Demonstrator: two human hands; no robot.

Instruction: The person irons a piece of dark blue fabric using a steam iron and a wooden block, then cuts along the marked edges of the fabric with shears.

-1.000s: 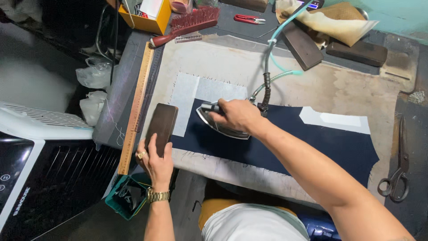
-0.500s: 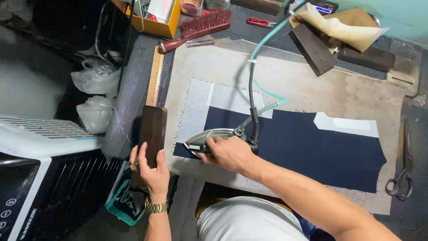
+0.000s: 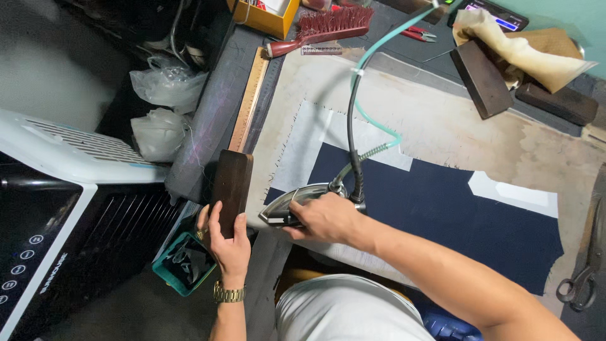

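The right hand [image 3: 325,218] grips the shiny metal iron [image 3: 297,203] on smooth dark blue cloth [image 3: 442,215]. The left hand [image 3: 228,243] wraps around a long dark wooden block [image 3: 231,186].

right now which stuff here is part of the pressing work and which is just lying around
In use: iron under the right hand; dark wooden block in the left hand; navy cloth.
Lying about: red brush, wooden ruler, scissors, yellow box.

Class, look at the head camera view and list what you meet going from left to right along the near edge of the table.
Teal bin → left hand holding the dark wooden block → steam iron under the right hand → navy fabric → scissors.
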